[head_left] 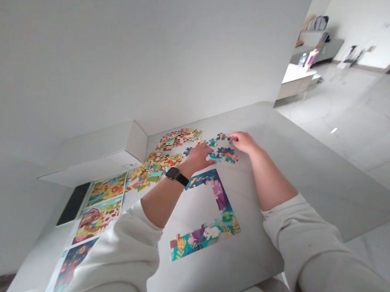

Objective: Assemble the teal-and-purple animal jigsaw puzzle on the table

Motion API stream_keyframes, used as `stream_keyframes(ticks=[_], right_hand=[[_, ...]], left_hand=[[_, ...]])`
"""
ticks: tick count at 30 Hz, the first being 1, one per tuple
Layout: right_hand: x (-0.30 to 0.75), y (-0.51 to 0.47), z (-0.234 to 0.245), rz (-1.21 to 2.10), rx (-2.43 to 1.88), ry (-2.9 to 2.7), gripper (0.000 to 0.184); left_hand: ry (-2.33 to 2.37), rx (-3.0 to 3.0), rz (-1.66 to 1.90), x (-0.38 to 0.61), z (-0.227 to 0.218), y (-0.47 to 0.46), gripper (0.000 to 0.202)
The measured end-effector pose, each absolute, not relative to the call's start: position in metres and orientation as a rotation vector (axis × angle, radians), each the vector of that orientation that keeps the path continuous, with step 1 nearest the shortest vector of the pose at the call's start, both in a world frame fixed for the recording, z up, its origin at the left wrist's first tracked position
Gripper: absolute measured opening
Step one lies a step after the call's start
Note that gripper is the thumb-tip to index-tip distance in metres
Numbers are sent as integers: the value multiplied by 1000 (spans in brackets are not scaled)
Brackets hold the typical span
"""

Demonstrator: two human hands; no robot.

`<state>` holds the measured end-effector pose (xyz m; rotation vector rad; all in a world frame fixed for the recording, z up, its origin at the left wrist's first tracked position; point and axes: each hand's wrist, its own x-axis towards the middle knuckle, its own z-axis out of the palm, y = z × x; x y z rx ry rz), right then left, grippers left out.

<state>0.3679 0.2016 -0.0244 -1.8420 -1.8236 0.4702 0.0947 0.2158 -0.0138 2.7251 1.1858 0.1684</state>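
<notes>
Left grip (198, 158) spread flat, pressing loose puzzle pieces (224, 155) in place on the surface (313, 166); right grip (242, 141) narrow, pinching a teal piece (230, 139) near a three-sided puzzle frame (220, 197).

Cream sleeves (118, 254), black smartwatch (176, 176)

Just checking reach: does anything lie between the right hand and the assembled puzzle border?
Yes: a cluster of loose puzzle pieces lies between the right hand and the puzzle border's corner; the left hand sits beside that cluster, off that line.
</notes>
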Motion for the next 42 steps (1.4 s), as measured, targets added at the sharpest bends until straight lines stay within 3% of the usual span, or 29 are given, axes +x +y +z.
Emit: stream_keyframes(ticks=[3,6,15,19,33,42], right_hand=[[359,201,-13,595,-1910,-1995,36],[350,200,-2,736,-2018,-2113,39],[351,191,12,705,-2194,-2033,30],[368,193,13,705,-2171,-1983,21],[400,198,2,1002,-2194,-1655,39],[409,187,11,959,-2317,-1768,20]], left_hand=[[1146,2731,100,98,-16,216,44],[1137,2747,66,100,-17,217,44],[1148,2783,-15,99,-7,205,41],[1167,2763,36,100,-7,203,48],[1181,2764,31,148,-9,221,64],[1036,2709,105,155,-12,225,77]])
